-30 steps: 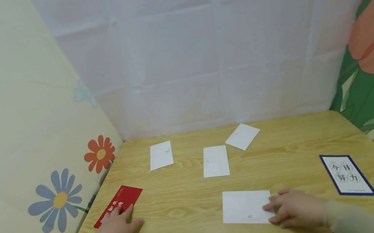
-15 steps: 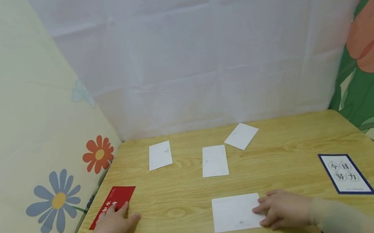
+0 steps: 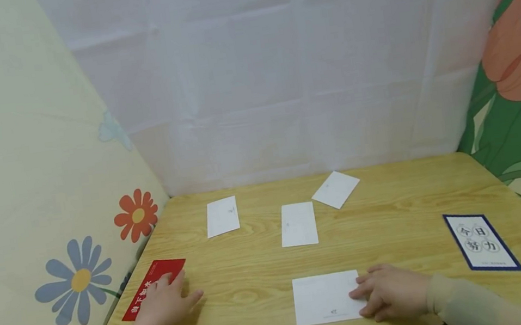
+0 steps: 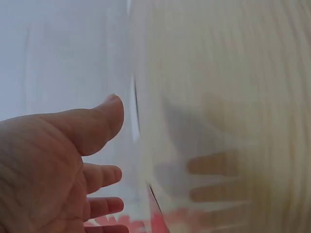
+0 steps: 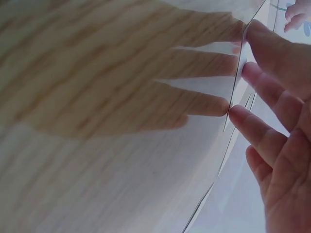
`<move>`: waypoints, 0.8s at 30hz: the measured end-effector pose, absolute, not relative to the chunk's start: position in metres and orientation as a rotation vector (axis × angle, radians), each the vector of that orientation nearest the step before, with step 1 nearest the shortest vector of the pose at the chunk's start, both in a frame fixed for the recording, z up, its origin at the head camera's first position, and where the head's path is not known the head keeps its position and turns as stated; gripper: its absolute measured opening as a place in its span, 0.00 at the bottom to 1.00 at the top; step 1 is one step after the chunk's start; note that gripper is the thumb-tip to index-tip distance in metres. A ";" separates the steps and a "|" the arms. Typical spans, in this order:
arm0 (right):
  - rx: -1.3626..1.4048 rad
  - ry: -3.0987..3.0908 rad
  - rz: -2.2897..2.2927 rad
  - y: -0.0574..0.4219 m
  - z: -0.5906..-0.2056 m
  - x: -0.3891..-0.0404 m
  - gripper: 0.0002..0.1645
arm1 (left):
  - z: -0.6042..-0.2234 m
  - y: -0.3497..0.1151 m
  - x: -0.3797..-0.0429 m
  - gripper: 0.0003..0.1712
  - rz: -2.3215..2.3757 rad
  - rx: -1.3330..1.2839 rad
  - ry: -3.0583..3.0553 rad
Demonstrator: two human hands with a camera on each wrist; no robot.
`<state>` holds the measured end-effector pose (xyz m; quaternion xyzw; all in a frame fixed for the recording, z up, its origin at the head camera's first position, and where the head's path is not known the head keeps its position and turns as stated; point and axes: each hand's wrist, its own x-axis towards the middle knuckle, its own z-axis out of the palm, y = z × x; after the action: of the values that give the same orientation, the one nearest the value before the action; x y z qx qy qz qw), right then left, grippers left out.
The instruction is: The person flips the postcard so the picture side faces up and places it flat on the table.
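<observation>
Near the table's front, the fingers of my right hand (image 3: 396,290) are spread, their tips on the right edge of a white card (image 3: 322,294) lying flat with a small grey mark near its lower edge. In the right wrist view, the fingertips of the right hand (image 5: 286,121) meet the card's thin edge. My left hand (image 3: 163,304) hovers over a red card (image 3: 170,266) with white characters, hiding part of it. The left wrist view shows that hand's thumb and fingers (image 4: 99,177) extended, holding nothing, apart from the glossy tabletop that mirrors them.
Farther back lie three white cards: one at left (image 3: 222,217), one in the middle (image 3: 298,224), one tilted (image 3: 336,190). A blue-bordered card (image 3: 483,243) with characters lies at right. A white cloth (image 3: 249,76) backs the wooden table (image 3: 236,275); flower-printed panels flank it.
The front white card has slid left under my right fingertips and turned square to the table. The red card shifted slightly left; my left hand then lifted and moved a little right.
</observation>
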<state>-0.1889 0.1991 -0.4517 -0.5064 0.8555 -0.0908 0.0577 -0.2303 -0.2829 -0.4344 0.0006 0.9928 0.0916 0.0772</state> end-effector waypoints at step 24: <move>-1.507 2.630 -0.309 0.195 -0.454 -0.189 0.13 | -0.451 -0.117 -0.219 0.19 0.679 0.767 2.879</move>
<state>-0.1890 0.1954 -0.4541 -0.4939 0.8623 -0.1014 0.0472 -0.2190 -0.1171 -0.4512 0.2508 0.9412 0.2221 0.0427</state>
